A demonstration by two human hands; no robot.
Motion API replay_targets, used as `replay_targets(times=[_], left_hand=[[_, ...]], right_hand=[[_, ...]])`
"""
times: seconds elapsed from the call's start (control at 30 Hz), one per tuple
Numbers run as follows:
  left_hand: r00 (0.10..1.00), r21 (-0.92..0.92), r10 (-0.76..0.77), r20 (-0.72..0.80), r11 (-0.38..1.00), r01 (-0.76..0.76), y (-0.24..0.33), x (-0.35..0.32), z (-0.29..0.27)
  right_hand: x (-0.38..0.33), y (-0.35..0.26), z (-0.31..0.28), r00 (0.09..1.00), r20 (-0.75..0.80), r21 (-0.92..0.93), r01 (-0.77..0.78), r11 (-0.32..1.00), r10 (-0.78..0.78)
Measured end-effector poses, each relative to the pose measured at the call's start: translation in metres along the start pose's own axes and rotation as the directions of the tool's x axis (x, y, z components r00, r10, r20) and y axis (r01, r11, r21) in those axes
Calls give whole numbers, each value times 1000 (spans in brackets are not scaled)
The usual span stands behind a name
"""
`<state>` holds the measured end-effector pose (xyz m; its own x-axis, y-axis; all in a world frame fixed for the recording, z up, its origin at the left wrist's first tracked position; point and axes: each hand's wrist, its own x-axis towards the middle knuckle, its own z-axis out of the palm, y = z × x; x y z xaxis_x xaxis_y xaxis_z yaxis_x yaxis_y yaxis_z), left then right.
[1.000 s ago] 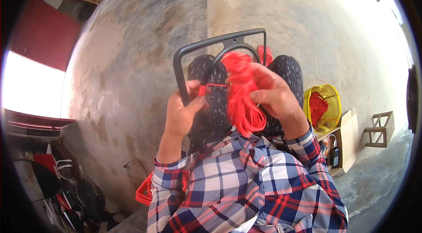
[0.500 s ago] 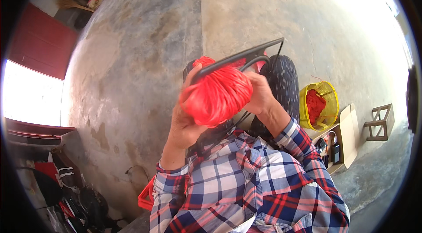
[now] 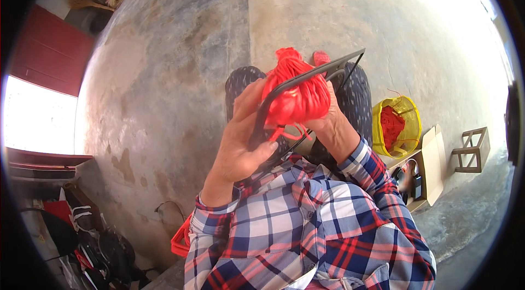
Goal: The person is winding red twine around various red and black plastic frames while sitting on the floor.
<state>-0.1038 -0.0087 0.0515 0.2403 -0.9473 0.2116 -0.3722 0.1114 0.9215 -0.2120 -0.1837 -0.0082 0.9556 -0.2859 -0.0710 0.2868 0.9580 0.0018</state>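
Note:
A thick bundle of shiny red cord (image 3: 298, 96) hangs about a dark metal frame (image 3: 306, 75) above my lap. My left hand (image 3: 240, 134) grips the bundle's left side and the frame's bent end, its fingers partly hidden behind the cord. Close to that thumb, a loose red cord end (image 3: 278, 133) dangles under the bundle. From the right, my right hand (image 3: 328, 120) holds the lower side of the bundle, most of its fingers covered by the cord. The frame's far corner points up to the right, past my knee.
To my right stand a yellow basket (image 3: 377, 139) with red cord inside, an open cardboard box (image 3: 433, 167) with small dark items, and a wooden stool (image 3: 471, 150). A red plastic basket (image 3: 180, 238) sits by my left elbow. Mixed clutter (image 3: 95, 241) lies lower left.
The bundle has turned and shifted right, so its tied-looking top now points up and a loose end shows below. My left hand has rotated, bringing its thumb beneath the bundle.

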Motion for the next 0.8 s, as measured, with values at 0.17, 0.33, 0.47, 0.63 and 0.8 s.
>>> replay_targets(times=[0.17, 0.33, 0.47, 0.63, 0.8], left_hand=[[987, -72, 119, -111, 989, -127, -15, 0, -5], [962, -469, -190, -196, 880, 78, -27, -11, -12], [913, -643, -372, -164, 743, 187, -33, -5, -26], [946, -653, -290, -144, 746, 130, -36, -1, -29], [930, -675, -318, -187, 729, 113, -41, -5, -30]], right_hand=[[-2, -5, -15, 931, -262, -255, 188, 948, -255], [-42, 3, -11, 955, -20, -363, 269, 892, -297], [-49, -5, 17, 875, 459, -422, 366, 829, -152], [-54, 12, 39, 932, 362, -634, 241, 735, 6], [-55, 8, 31, 939, 327, -499, 265, 825, -104]])
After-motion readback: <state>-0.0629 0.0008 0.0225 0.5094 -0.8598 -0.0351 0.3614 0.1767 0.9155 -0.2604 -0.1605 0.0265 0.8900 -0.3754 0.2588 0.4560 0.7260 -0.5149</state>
